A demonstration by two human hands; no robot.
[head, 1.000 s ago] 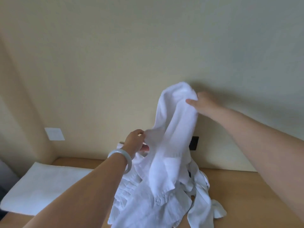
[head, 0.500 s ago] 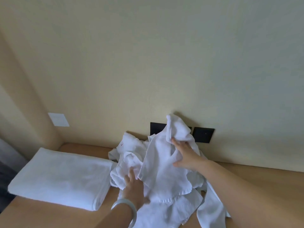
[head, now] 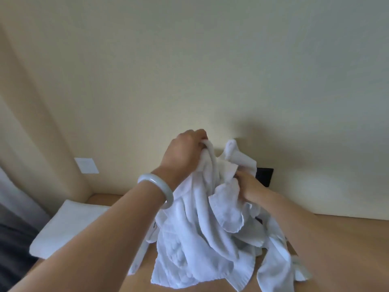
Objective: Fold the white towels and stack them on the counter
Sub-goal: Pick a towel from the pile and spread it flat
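A crumpled white towel [head: 202, 234] hangs lifted above the wooden counter [head: 341, 245], its lower end draping down onto more loose white towels [head: 275, 270] below. My left hand [head: 185, 150], with a pale bangle on the wrist, grips a bunched top edge of the towel high near the wall. My right hand [head: 248, 184] pinches another part of the same towel a little lower and to the right. A folded white towel [head: 69, 226] lies flat at the counter's left end.
The beige wall rises straight behind the counter, with black socket plates [head: 265, 175] partly hidden by the towel. A white plate [head: 86, 165] sits on the left wall. Something dark and a grey curtain [head: 14, 234] lie beyond the counter's left edge.
My left hand rose from the pile on the counter to near the wall, pulling a towel edge up with it. My right hand stayed on the towel, shifting slightly right.
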